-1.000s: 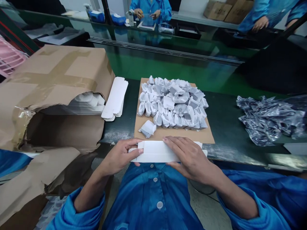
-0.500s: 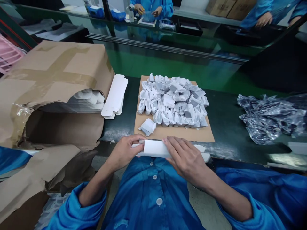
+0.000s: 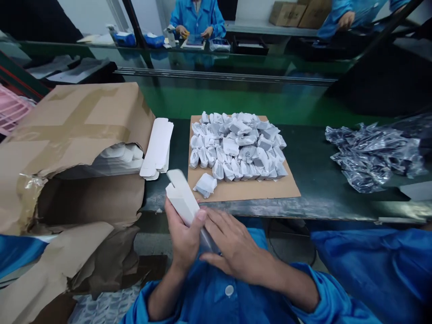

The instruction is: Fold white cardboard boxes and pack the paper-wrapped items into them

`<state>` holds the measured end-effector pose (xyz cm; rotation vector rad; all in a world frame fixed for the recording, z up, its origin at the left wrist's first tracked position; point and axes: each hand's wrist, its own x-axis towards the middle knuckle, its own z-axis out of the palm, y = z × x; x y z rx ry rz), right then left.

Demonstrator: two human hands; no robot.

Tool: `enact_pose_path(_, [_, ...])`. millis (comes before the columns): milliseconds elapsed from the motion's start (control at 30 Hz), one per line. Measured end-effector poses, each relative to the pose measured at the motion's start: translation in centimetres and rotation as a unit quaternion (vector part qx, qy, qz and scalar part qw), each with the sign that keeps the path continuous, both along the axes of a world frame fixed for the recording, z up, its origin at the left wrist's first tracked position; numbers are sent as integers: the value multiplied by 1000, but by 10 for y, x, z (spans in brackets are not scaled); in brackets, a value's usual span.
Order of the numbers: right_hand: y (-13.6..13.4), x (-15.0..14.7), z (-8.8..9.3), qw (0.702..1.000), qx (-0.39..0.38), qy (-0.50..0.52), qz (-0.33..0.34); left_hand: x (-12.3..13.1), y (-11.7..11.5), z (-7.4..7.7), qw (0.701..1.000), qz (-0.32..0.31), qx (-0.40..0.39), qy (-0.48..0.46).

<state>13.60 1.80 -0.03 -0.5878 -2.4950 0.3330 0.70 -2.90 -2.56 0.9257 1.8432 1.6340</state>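
Note:
A slim white carton (image 3: 183,198) is tilted in front of my chest, its top end unfolded with a flap standing up. Wrapped around its middle is my left hand (image 3: 184,240), thumb on the near side. My right hand (image 3: 232,245) lies across the carton's lower end, with the fingers along one side and the thumb below; that end is partly hidden. Just beyond, several small items in white wrapping (image 3: 236,148) stand in rows on a cardboard sheet (image 3: 249,192). One wrapped item (image 3: 205,185) sits apart at the sheet's near left.
Flat white cartons (image 3: 157,146) lean against a torn brown box (image 3: 97,108) on the left, which holds more of them. Crumpled clear plastic bags (image 3: 374,155) lie on the right of the dark bench (image 3: 324,198). Across a glass-like divider, two people in blue work.
The carton has gone from level at the bench edge to tilted upright, nearer my body. My left hand has moved round its middle, and my right hand has slid to its lower end.

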Motion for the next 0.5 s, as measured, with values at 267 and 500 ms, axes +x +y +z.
enact_pose_path(267, [42,-7,26,983,-51,172,24,-15,4,4,979,-67,57,182])
enact_pose_path(500, [39,1,21,938,-291,186,33,-31,-2,8,952,-146,70,261])
